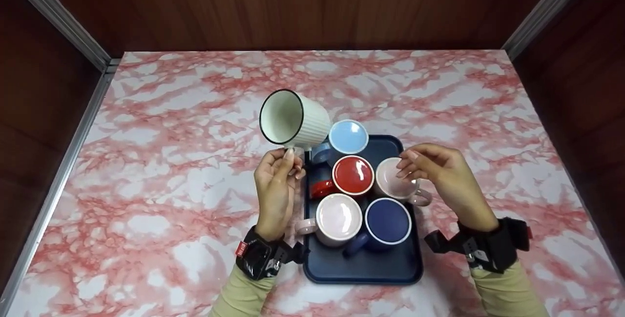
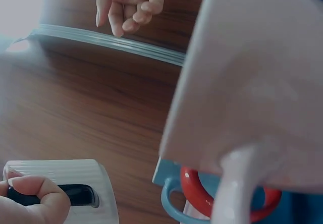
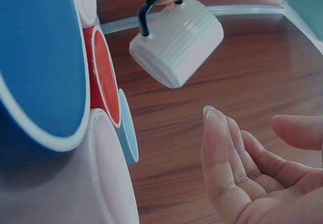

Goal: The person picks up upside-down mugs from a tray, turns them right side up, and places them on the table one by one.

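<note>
My left hand [image 1: 277,190] grips the black handle [image 3: 145,16] of a white ribbed mug [image 1: 315,121] with a dark rim. This mug is held tilted on its side, its mouth turned left, by the far left corner of a dark blue tray [image 1: 364,270]. Over the right pale pink mug [image 1: 389,179] hovers my right hand [image 1: 451,178], its fingers loosely bent around nothing. Upside down on the tray stand that mug, a red mug [image 1: 352,175], a light blue mug [image 1: 348,136], a dark blue mug [image 1: 388,221] and a second pale pink mug [image 1: 339,218].
The tray rests on a red and white marbled table [image 1: 171,185]. Dark wood panels [image 1: 312,9] with metal corner strips enclose the back and sides. Handles of the red, light blue and near pink mugs point left; the right pink mug's handle [image 1: 422,198] juts over the tray's right edge.
</note>
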A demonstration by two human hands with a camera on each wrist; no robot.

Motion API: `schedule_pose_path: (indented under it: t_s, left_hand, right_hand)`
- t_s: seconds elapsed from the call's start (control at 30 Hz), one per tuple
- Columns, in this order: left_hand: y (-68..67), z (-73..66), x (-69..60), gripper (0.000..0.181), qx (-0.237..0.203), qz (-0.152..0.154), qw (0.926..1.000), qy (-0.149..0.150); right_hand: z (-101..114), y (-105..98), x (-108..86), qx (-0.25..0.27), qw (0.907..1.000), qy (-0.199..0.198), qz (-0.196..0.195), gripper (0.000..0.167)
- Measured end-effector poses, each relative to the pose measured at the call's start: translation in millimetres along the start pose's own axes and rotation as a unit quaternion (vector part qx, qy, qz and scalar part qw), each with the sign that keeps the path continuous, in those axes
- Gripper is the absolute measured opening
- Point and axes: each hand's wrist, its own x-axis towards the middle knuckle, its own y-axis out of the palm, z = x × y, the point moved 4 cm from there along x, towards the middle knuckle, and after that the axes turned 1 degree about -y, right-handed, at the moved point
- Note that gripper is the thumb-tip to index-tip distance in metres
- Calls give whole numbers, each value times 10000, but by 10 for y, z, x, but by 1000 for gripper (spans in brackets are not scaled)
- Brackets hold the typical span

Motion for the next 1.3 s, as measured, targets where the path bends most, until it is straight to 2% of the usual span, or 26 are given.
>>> schedule_pose_path:
  t_s: [0.03,0.07,0.17,0.3,0.37,0.53,0.63,0.77,1.1,1.13,1.23,1.3]
  left_hand:
    - [-41,28,19,13,78,0,10000,28]
    - [29,-64,-10,13,181,-95,9998,-30]
    - [65,-108,-23,15,225,-263,9994,-59]
    - [98,-148,-35,18,119,-248,9996,36]
    - [163,-218,-61,18,129,-342,9993,-2]
    - [326,-382,-114,8,336,-724,9965,-265]
    - [351,-410,-112,3,404,-871,9945,-415]
    - [344,-411,-106,4,464,-951,9931,-500]
    - [282,-370,-86,6,696,-813,9935,-395]
    - [176,-260,-38,7,619,-701,9950,-340]
    - [172,-251,-37,11,628,-582,9960,-240]
    - [172,-247,-31,9,650,-621,9955,-297]
  right_hand:
    - [-5,-4,0,-11,10000,4,1,27]
    - [-10,-7,1,-26,10000,8,5,26]
    - [-20,-15,4,-63,10000,8,27,25]
    - [-23,-22,12,-95,9999,-19,72,23]
    - [-21,-23,16,-126,9999,-28,100,22]
    - [-17,-27,22,-167,9998,-38,133,22]
    - [-17,-29,27,-181,9997,-40,158,24]
    - [-17,-27,36,-200,9995,-40,222,27]
    - [7,-31,41,-367,9987,-155,317,20]
    - [11,-30,42,-373,9986,-169,330,20]
    - [17,-31,40,-380,9985,-184,341,20]
    - [16,-32,39,-355,9986,-190,339,21]
